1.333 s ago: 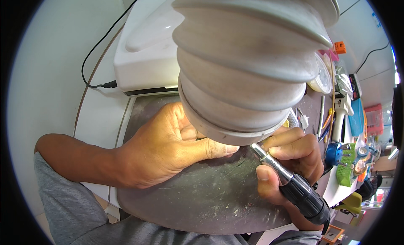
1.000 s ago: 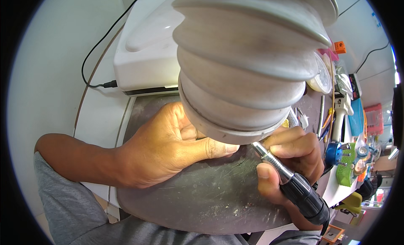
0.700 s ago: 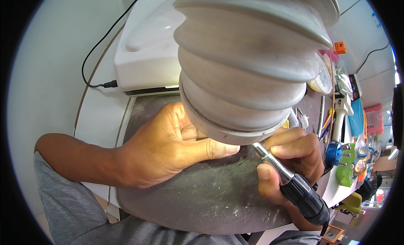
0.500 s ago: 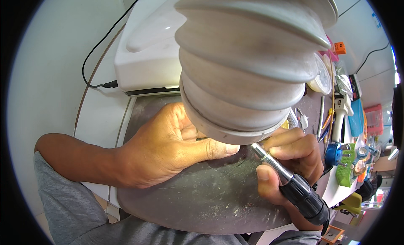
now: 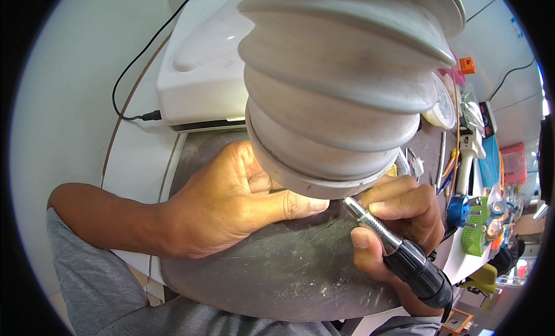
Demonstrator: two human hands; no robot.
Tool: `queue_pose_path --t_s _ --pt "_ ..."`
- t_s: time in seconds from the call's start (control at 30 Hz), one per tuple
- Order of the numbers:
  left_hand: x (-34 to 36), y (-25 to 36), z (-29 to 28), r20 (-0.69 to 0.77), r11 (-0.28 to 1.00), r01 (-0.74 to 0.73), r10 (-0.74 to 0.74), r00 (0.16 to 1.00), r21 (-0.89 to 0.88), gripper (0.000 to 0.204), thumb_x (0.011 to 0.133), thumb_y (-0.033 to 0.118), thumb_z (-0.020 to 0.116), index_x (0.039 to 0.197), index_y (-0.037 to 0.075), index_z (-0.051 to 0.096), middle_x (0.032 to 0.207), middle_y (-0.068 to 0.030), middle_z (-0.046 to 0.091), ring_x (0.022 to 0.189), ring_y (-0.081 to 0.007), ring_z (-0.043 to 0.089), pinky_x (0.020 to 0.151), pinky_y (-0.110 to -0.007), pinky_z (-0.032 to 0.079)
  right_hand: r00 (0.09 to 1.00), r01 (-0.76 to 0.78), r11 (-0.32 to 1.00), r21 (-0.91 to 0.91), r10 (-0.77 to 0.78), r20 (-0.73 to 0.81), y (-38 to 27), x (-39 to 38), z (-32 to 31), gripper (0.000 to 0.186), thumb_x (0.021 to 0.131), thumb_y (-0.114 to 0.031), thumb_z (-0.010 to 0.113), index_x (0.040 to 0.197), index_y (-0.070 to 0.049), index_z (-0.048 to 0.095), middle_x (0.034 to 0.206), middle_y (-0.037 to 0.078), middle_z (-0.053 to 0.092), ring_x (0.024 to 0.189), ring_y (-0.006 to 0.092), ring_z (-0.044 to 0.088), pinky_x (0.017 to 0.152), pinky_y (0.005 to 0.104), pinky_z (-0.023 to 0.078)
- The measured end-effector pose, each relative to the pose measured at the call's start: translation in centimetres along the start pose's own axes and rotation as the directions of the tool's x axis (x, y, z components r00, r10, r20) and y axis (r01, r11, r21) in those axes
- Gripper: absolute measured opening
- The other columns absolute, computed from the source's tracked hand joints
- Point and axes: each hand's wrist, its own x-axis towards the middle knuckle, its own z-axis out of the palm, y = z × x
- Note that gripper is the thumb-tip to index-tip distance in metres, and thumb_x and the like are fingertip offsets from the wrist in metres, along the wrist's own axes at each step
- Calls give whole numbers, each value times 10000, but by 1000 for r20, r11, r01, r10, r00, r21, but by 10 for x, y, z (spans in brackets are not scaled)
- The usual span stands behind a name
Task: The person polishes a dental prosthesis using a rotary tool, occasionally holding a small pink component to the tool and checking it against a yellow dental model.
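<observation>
My right hand grips a rotary handpiece with a black body and a silver nose, tilted so its tip points up and left. The tip ends close beside the rim of a wide ribbed suction hose, which hangs over the work spot. My left hand is closed, its thumb stretched toward the handpiece tip. The left fingertips, and whatever they hold, are hidden below the hose. Both hands are over a scuffed dark grey work surface.
Behind my left hand stands a white machine with a black cord. On the right are a round clear tub, a white handled tool, a blue round metal-armed device and a green perforated tray.
The handpiece tip and my right fingers have shifted very slightly left. My left hand looks unmoved.
</observation>
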Motion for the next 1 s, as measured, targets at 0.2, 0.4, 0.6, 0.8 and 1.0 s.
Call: queue_pose_path --t_s 0.2,0.4,0.6,0.8,1.0 --pt "1 0 0 -2 1000 6 -6 1000 -5 326 865 6 618 1176 -41 531 1133 -97 611 1050 -144 577 915 -280 481 1000 -1 1000 -9 1 10 0 1 -1 324 796 -130 691 971 -44 433 863 124 569 795 163 548 778 303 433" --pt "-1 1 1 -13 999 6 -7 1000 -38 320 863 4 620 1168 -40 537 1125 -96 616 1034 -140 583 900 -271 485 999 -35 999 15 35 -2 -2 0 1 321 798 -131 688 971 -45 431 856 117 562 798 170 548 781 313 434" --pt "1 -5 0 -18 998 -55 56 998 37 310 850 4 639 1145 -40 554 1081 -89 637 979 -128 600 852 -260 495 999 6 1000 26 -5 -38 2 0 2 328 768 -98 712 974 -50 461 851 118 588 853 218 587 844 385 433" --pt "2 -6 -2 -7 998 -44 44 999 40 302 852 6 640 1139 -39 559 1067 -88 642 966 -125 603 836 -261 499 996 -19 998 62 24 -82 -1 0 3 381 701 -37 770 991 -57 524 849 113 650 957 308 662 976 520 427" --pt "2 -4 -2 -10 998 -36 37 999 59 300 854 1 635 1141 -36 557 1073 -83 638 964 -119 599 831 -259 495 997 -2 998 69 7 -77 1 0 3 387 700 -40 773 994 -55 522 843 114 649 963 312 660 974 520 428"
